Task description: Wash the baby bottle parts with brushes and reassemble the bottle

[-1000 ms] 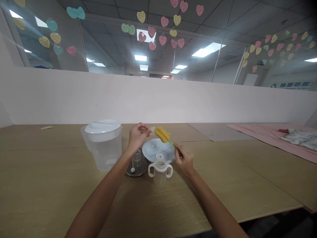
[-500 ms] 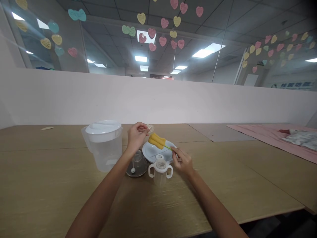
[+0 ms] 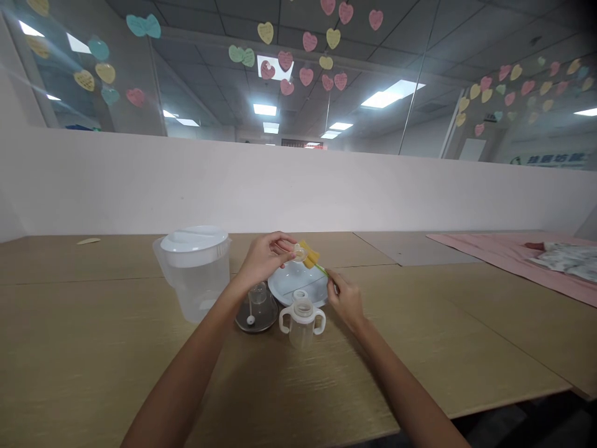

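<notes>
Between the fingertips of my left hand [image 3: 269, 255] is a clear bottle nipple [image 3: 300, 252]. My right hand [image 3: 346, 297] is closed on the thin green handle of a yellow sponge brush [image 3: 310, 256]. The sponge head is right beside the nipple, partly behind it; whether it goes inside I cannot tell. Below them lies a pale blue-white basin [image 3: 290, 284]. In front of it stands an uncapped clear baby bottle [image 3: 302, 326] with two white handles, and a white ring [image 3: 300, 295] shows just behind the bottle's mouth.
A dark round tray [image 3: 261, 320] left of the bottle carries a clear cap and a straw with a white weight [image 3: 250, 320]. Farther left stands a lidded clear pitcher [image 3: 198, 280]. A pink cloth [image 3: 504, 255] covers the table's right end, by a low white wall [image 3: 298, 193].
My left hand has moved right with the nipple, bringing it up against the sponge. The sponge brush has shifted slightly up and right and now points more steeply.
</notes>
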A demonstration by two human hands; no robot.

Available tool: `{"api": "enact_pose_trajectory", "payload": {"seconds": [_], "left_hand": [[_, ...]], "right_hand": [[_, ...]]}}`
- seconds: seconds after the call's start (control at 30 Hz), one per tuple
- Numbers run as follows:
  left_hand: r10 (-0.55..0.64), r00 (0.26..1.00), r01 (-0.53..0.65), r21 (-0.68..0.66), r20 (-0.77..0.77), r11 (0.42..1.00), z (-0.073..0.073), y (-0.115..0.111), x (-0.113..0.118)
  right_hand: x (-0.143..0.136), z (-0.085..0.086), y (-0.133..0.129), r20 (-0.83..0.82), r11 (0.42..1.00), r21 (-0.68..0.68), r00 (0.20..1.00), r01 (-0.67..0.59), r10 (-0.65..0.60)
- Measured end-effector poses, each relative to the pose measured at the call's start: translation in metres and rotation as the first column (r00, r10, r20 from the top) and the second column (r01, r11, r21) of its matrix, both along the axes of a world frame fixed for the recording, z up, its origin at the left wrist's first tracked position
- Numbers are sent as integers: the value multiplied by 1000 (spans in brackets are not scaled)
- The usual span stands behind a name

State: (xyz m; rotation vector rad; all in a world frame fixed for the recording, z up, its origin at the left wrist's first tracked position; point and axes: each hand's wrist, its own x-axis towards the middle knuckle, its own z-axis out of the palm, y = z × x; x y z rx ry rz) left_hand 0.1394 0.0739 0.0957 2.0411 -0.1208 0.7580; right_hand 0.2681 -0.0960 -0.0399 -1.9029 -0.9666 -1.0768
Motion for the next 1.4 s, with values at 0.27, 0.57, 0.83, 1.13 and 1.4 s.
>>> {"api": "enact_pose_trajectory", "payload": {"seconds": [0.27,0.57,0.83,1.13,1.4], "left_hand": [[476,871,-460,533,119,710,-6,13,1],[578,701,-27,795,-417,606,-23,38,0],[601,682,-11,816,-417,578,-35,33,8],[513,608,104,701,-606,706,-41,25,7],[519,620,51,690,-588,722,-39,40,8]], "right_hand": [[-4,2,-3,80,997,-9,994,-77,78],[1,2,-4,90,999,-11,995,-38,39],[1,2,-4,123,1000,-5,992,-12,12],[2,1,-2,130,1000,-9,991,-20,21],[0,2,-3,129,1000,-8,992,9,-7]]}}
